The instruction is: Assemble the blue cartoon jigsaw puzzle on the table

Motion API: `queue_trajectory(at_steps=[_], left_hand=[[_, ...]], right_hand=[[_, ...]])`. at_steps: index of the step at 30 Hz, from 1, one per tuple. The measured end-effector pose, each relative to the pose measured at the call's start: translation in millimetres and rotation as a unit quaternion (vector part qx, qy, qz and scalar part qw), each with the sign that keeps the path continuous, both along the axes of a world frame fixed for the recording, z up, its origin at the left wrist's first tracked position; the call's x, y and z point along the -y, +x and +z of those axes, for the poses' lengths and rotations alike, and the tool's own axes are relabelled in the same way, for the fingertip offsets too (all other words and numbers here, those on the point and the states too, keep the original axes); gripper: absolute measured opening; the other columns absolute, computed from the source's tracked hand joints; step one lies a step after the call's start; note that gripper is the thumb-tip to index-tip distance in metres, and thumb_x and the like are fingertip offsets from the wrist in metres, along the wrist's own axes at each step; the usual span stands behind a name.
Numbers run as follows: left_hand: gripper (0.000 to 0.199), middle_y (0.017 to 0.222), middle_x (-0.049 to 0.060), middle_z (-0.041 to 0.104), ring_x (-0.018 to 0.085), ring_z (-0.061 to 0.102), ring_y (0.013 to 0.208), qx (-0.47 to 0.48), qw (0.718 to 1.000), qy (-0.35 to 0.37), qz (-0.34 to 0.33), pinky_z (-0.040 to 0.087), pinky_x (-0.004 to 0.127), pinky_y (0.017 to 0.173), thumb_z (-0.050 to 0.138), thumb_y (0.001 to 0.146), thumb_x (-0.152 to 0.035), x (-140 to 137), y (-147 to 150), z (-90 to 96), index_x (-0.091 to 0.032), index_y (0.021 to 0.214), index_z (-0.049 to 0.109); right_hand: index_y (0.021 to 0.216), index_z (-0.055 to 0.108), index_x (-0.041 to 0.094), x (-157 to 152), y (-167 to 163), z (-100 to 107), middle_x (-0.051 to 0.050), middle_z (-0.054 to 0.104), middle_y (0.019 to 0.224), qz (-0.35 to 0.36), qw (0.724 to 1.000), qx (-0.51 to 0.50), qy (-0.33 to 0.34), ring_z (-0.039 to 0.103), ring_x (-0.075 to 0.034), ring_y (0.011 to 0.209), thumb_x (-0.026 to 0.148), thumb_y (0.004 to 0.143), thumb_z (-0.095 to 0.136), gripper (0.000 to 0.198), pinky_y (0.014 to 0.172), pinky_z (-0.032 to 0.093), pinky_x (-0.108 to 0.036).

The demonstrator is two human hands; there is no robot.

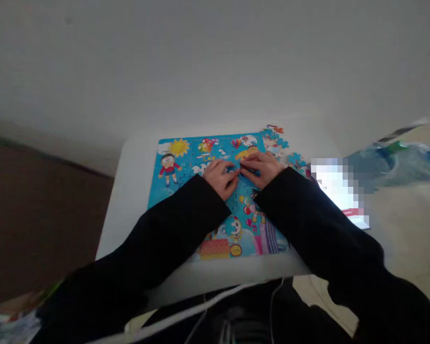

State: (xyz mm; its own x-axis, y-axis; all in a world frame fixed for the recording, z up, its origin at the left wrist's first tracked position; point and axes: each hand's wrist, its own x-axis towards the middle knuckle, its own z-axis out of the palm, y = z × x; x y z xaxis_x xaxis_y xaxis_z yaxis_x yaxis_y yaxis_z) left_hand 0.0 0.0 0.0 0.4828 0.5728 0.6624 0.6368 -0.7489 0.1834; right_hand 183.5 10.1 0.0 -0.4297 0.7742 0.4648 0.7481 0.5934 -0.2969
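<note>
Puzzle: big flat rectangular jigsaw in bright blue printed card [241,205], lying on the white smooth-topped counter [131,174] right in front of the person, partly hidden under hands and sleeves.
Puzzle feel: looks like thin card to me, so I'd guess light and stiffish in small bits, but floppy along the seams if you lifted the whole sheet. Glossy print, maybe a tad slick.
Puzzle hold: I'd pinch single bits by their cut edges, thumb one side and finger the other, and go easy on the knobs since those probably crease first. For the whole sheet, flat palms and sliding, not lifting by a corner.
Loose pieces: a scatter of small knobbly multicoloured card pieces [279,141] by the far right corner, some touching the sheet. Should be feather-light, easiest taken by the rim.
Left hand: the bare left hand [219,177] is over the upper middle of the puzzle, fingers curled, small gap between thumb and forefinger.
Right hand: the bare right hand [263,168] comes in from the other side, fingers bent, thumb reaching toward the left fingertips.
Grip: both look narrowly parted, tips almost meeting over the print. Can't tell from here if a piece is pinched in there, too blurry.
</note>
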Motion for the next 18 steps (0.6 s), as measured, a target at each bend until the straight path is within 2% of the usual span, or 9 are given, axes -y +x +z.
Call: queue_trajectory(at_steps=[8,15,18], left_hand=[[0.029,0.096,0.007,0.068,0.024,0.057,0.094,-0.072,0.997,-0.034,-0.006,0.05,0.039,0.082,0.043,0.083,-0.02,-1.5,-8.7,-0.2,-0.012,0.097,0.066],[0.028,0.096,0.007,0.068,0.027,0.058,0.097,-0.139,0.99,-0.002,-0.036,0.048,0.044,0.083,0.042,0.08,-0.017,-3.6,-11.6,9.5,-0.011,0.094,0.066],[0.028,0.1,0.007,0.067,0.027,0.056,0.104,-0.158,0.986,-0.02,-0.045,0.046,0.045,0.087,0.043,0.079,-0.017,-6.6,-14.0,7.8,-0.013,0.095,0.065]], right_hand=[[0.105,0.067,0.024,-0.4,-0.3,-2.2,-0.008,0.06,0.098,-0.024,0.998,0.046,-0.031,0.052,-0.021,0.086,0.036,0.085,0.047,0.03,0.079,0.044,-0.036],[0.109,0.064,0.026,-1.5,-1.5,2.8,-0.007,0.058,0.098,-0.035,0.994,0.079,-0.062,0.05,-0.022,0.085,0.038,0.084,0.046,0.033,0.077,0.043,-0.037],[0.105,0.066,0.027,-2.7,-1.0,3.5,-0.007,0.058,0.099,-0.032,0.994,0.087,-0.062,0.05,-0.023,0.085,0.039,0.084,0.046,0.031,0.074,0.044,-0.037]])
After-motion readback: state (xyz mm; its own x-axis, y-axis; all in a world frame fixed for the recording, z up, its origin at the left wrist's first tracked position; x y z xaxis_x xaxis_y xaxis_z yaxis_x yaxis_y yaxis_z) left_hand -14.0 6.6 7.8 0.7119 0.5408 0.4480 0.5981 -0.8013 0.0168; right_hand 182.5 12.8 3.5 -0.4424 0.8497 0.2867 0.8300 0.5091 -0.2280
